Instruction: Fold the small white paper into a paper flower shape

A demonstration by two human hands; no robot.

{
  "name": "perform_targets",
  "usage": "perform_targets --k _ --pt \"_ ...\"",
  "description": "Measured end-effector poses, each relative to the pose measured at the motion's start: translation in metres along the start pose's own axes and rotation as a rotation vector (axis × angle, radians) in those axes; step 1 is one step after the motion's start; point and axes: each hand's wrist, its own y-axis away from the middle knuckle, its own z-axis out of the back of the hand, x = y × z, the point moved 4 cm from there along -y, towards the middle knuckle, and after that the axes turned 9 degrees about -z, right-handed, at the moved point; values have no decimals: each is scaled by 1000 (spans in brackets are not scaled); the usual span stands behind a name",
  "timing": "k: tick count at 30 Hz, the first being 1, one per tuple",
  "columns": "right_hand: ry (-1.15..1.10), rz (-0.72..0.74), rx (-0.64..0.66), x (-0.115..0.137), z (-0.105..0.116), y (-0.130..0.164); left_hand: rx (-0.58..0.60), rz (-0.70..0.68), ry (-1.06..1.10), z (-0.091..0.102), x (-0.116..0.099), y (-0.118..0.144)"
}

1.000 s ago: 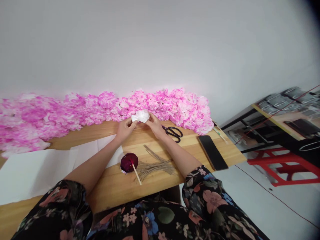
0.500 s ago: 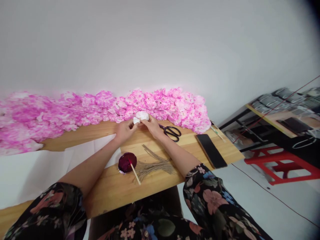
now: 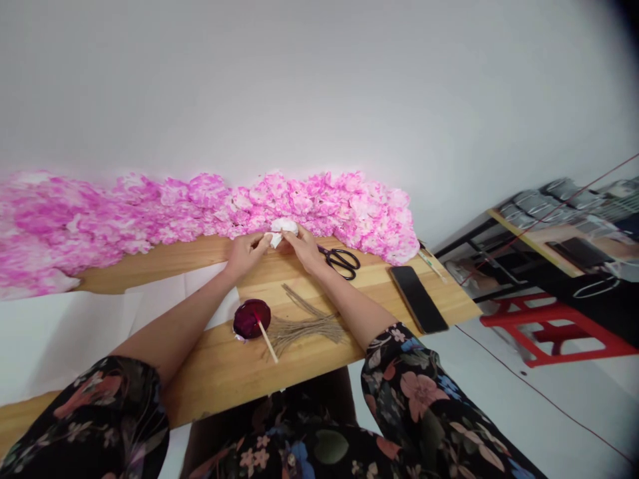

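Note:
A small white paper flower (image 3: 283, 228) sits between my two hands near the far edge of the wooden table (image 3: 319, 359). My left hand (image 3: 244, 253) pinches its left side and my right hand (image 3: 305, 249) grips its right side. Just behind the flower runs a long row of pink paper flowers (image 3: 210, 206) against the wall. A bundle of thin brown stems (image 3: 309, 326) lies between my forearms, beside a dark red dish (image 3: 251, 319) with a wooden stick (image 3: 267, 340) resting in it.
Black scissors (image 3: 341, 259) lie right of my right hand, a black phone (image 3: 417, 298) further right, and a pen (image 3: 429, 264) near the table's corner. White paper sheets (image 3: 74, 332) cover the left. A red stool (image 3: 559, 332) and another table (image 3: 549, 239) stand at right.
The white flower has been squeezed smaller between my hands. Both hands have moved closer together around it.

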Motion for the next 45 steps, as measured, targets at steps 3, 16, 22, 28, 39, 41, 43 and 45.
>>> perform_targets --k 3,16,22,28,39,41,43,45 --pt "-9 -12 28 -1 -1 1 -8 14 -16 -3 4 1" --pt "28 30 2 2 1 1 -39 59 71 -3 5 -4" --pt "34 23 -26 -2 2 -3 -122 112 236 -1 5 -6" --pt "16 15 -17 -4 1 -5 -190 215 335 2 3 -7" --pt "29 26 -17 -3 3 -2 -62 157 364 1 -3 -8" --pt "40 23 -16 -5 3 -2 -20 155 376 1 -4 -7" --pt "47 15 -12 -6 3 -2 19 148 380 -1 -4 -7" --pt "44 14 -4 -5 2 -1 45 143 377 -2 -4 -7"
